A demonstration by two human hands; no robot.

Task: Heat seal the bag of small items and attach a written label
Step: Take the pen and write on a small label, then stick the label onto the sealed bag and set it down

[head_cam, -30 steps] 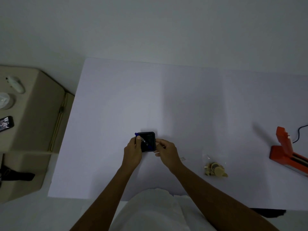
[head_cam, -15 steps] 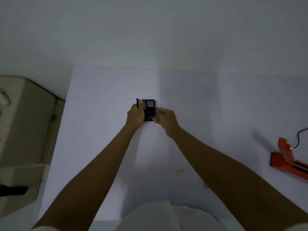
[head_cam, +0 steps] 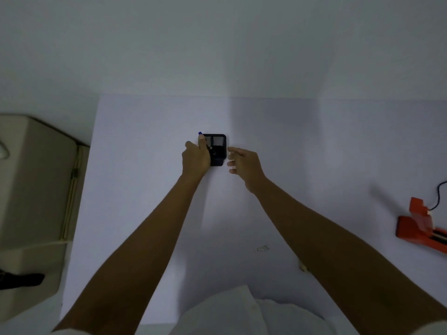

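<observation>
— What's the biggest thing near the hands?

— The white table (head_cam: 314,146). Far out past the right hand (head_cam: 244,163), by the table's edge, sits the orange sealer (head_cam: 418,226) with its black cord.

— And what are the hands doing?

— Both reach out to a small black mesh cup (head_cam: 217,147). The left hand (head_cam: 196,158) is closed on a pen (head_cam: 200,134) with a blue tip, right at the cup's near-left corner. The pen points up and away from the hand, over the cup. The right hand is open, fingers spread, holding nothing. It is just beside the cup, not touching.

— Where's the bag of little things?

— Back toward the body, under the right arm. I can only see a tiny bit (head_cam: 302,268) peeking out. A small slip (head_cam: 262,249) lies between the arms, nearer the right one. I think that's the label, but it's too small to tell.

— So what comes next?

— I'd guess the pen must come back toward the body to reach that slip. The left hand has it.
</observation>
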